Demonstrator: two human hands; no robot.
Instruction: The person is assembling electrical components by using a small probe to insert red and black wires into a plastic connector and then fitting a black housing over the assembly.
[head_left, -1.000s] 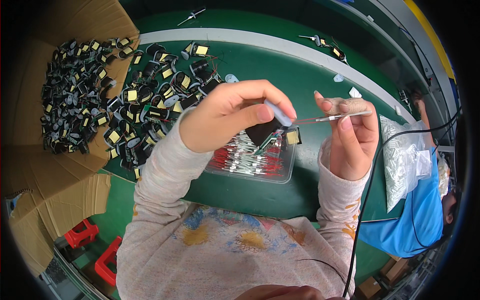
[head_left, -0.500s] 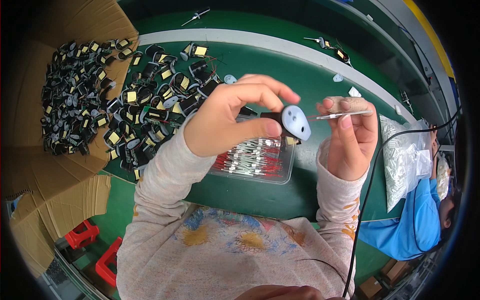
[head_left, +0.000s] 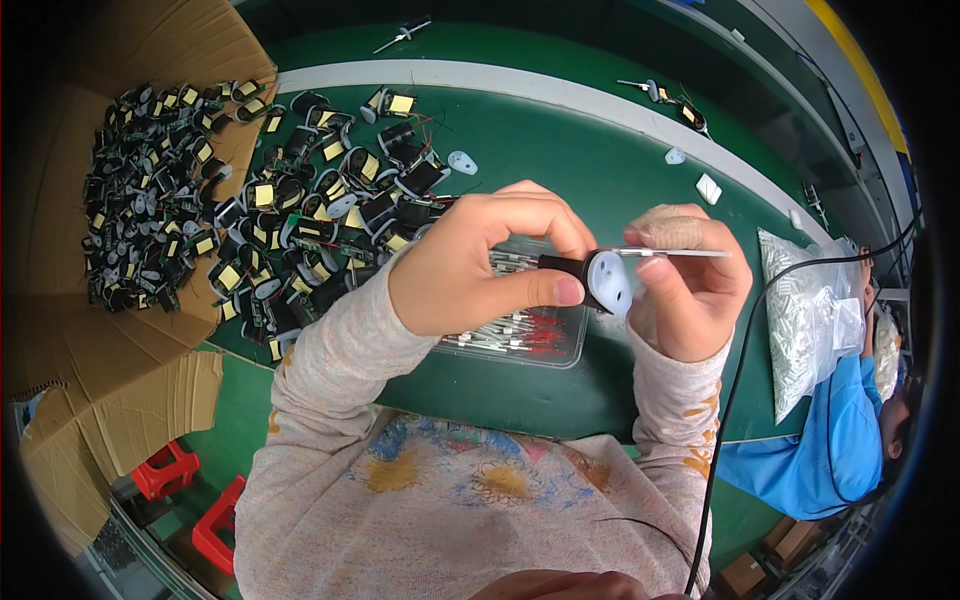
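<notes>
Two hands nearly meet: the left hand (head_left: 480,265) pinches a black unit (head_left: 564,267) between thumb and fingers, apparently so its pale-blue end plate (head_left: 607,281) faces the right hand (head_left: 698,290) unobstructed. The right hand, thumb pressed to bent fingers, holds a slender lead (head_left: 700,253) beside that plate; a clear tray (head_left: 563,362) of red-and-white leads (head_left: 512,335) lies below the left, likely for easy reach.

Not a word, number or sign can be read here; on the bag (head_left: 792,335), a white patch (head_left: 846,327) sits, too small to make out.
</notes>
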